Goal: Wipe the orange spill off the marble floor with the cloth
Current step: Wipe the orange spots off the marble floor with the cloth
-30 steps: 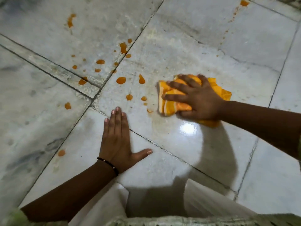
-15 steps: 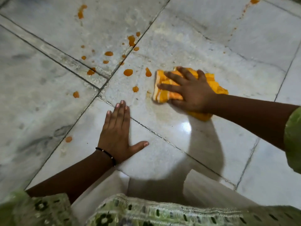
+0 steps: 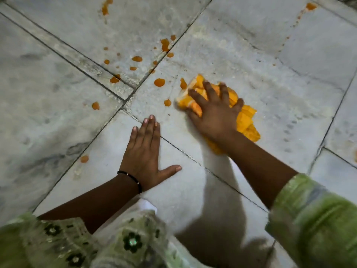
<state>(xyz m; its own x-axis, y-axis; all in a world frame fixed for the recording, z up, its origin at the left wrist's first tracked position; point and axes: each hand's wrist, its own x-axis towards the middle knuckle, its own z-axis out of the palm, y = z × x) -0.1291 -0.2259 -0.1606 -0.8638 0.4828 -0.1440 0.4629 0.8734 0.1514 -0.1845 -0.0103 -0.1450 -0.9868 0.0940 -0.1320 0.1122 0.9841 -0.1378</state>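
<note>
Two hands on the marble floor (image 3: 241, 55), logged near to far. Left hand (image 3: 144, 151) is nearest me: flat, fingers together, thumb out, gripping nothing; I read it as a brace. Right hand (image 3: 214, 111) sits further out, spread and pressing down on the cloth (image 3: 245, 118), fingers splayed over the bunched yellow fabric rather than curled round it. Cloth's long axis runs from near-right to far-left. Orange spill (image 3: 159, 82) lies to the far-left of the cloth's leading edge: one drop touching or just beside it, another just beside its left edge, the main scatter beyond, across the tile joint. Isolated spots sit far right. My judgement: right hand is nearer; next stroke goes far-left.
</note>
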